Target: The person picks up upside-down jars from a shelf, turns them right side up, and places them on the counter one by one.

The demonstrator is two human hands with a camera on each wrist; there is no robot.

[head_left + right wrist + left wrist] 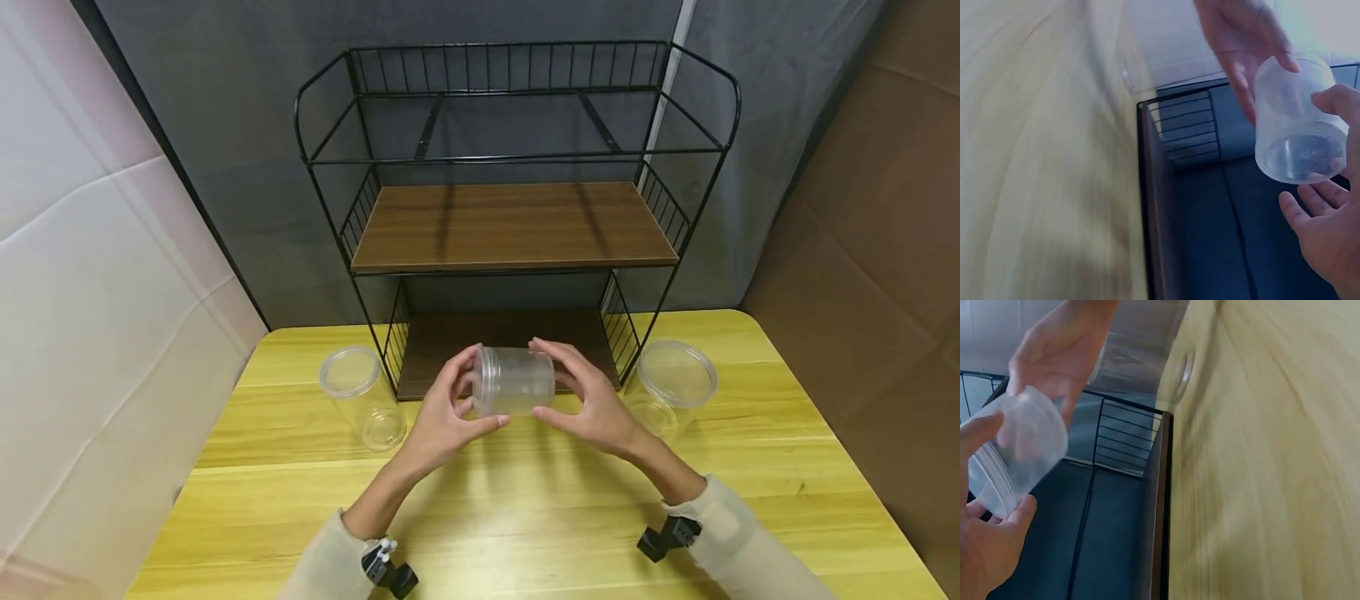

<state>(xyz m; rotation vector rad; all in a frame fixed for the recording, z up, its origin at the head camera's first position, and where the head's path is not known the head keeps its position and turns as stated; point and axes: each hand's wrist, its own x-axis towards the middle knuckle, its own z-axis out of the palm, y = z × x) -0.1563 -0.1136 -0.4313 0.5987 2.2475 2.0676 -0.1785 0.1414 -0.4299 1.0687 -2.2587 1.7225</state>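
Note:
A clear plastic jar is held on its side in front of the rack, its ribbed lid end toward the left hand. The left hand grips that lid end, thumb below and fingers around the far side; the left wrist view shows its thumb against the jar. At the smooth base end, the right hand holds the jar loosely between thumb and fingertips. Some of its lower fingers stand apart from the base in the right wrist view. The jar looks see-through, with no contents visible.
A black wire rack with a brown middle shelf and a darker bottom shelf stands at the table's back. One clear lidded jar stands left of it, another right. Wood-patterned table lies beneath.

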